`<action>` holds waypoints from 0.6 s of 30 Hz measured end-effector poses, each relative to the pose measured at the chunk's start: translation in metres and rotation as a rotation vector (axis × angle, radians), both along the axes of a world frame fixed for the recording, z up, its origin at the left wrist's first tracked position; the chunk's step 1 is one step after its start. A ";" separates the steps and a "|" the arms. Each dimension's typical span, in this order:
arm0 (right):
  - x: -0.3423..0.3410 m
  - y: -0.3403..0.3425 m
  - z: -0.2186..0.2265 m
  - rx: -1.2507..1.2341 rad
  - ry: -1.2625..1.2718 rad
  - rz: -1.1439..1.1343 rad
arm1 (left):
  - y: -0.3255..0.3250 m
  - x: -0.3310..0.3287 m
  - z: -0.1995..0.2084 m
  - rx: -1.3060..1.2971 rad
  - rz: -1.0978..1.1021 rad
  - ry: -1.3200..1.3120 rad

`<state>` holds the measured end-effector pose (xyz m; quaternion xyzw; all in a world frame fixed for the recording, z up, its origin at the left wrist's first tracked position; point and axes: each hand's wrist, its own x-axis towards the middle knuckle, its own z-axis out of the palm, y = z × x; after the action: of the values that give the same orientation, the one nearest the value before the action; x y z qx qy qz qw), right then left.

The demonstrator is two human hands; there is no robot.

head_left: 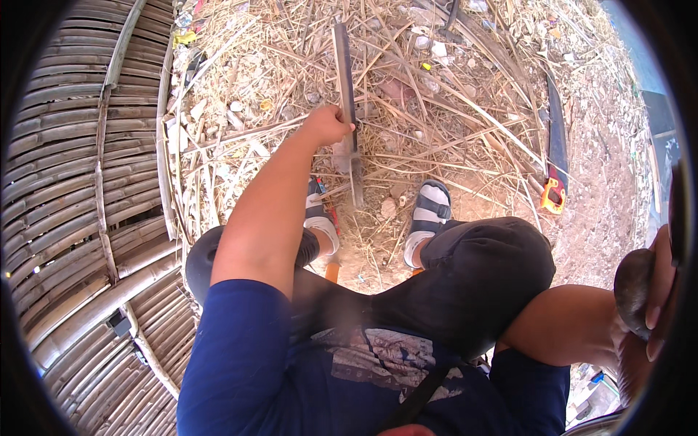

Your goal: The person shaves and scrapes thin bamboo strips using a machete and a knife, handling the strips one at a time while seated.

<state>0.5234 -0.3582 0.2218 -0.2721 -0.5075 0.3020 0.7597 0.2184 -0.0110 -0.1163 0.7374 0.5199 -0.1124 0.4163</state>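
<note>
My left hand [329,126] reaches forward, its fingers closed on the side of a long narrow strip [343,65] that looks like split bamboo or wood. The strip runs away from me, its near end between my feet; whether it stands or lies I cannot tell. At the right rim, my right hand [659,294] is raised close to the camera. It is closed round a dark brown, rounded wooden handle [634,291]; the rest of that tool is mostly cut off by the rim.
A handsaw [557,145] with an orange and black handle lies on the straw-strewn ground to the right. Another dark metal tool [451,22] lies at the far side. A bamboo-slat wall [69,145] stands at left. My sandalled feet [430,207] flank the strip's near end.
</note>
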 end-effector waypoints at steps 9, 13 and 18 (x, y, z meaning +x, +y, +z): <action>-0.003 -0.016 -0.009 -0.012 0.013 -0.001 | 0.019 -0.022 0.090 0.054 0.070 -0.130; -0.005 -0.020 -0.011 -0.009 0.019 0.006 | 0.021 -0.032 0.124 0.091 0.077 -0.175; -0.007 -0.019 -0.008 -0.014 0.011 0.012 | 0.021 -0.045 0.165 0.164 0.086 -0.174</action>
<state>0.5166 -0.3774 0.2134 -0.2729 -0.5029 0.3115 0.7586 0.1735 0.0098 0.0484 0.7530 0.5204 0.0128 0.4025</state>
